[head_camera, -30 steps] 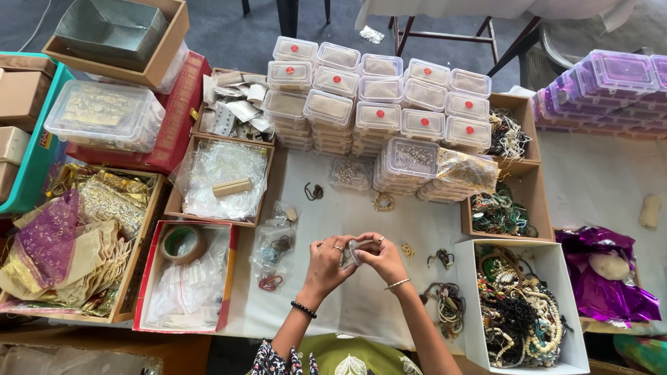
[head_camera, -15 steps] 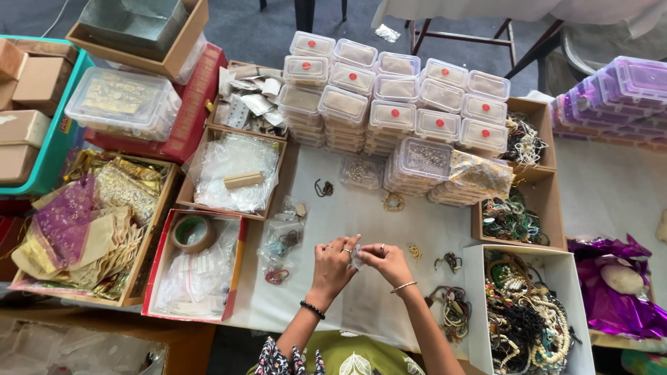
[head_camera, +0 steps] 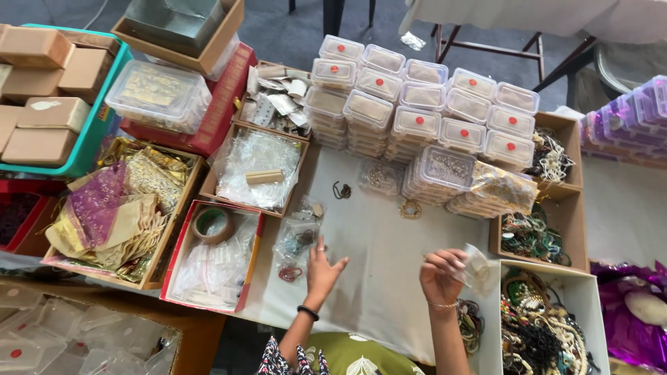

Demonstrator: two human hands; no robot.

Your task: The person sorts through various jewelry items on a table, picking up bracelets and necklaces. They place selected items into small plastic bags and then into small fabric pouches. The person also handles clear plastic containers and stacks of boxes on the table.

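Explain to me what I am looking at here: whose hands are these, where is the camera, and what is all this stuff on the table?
There is no machine here. The camera sits on a person's head and looks straight down, so the two bare hands at the bottom are that person's own.

The left hand is spread open over the white tablecloth, next to a heap of small clear bags with trinkets inside. It holds nothing. The right hand pinches a small clear plastic bag with its fingers, just beside a white box of tangled necklaces and beads.

Further up stand stacks of clear lidded boxes with red dots. To the left are open trays: one with a roll of tape, one with gold and purple pouches.
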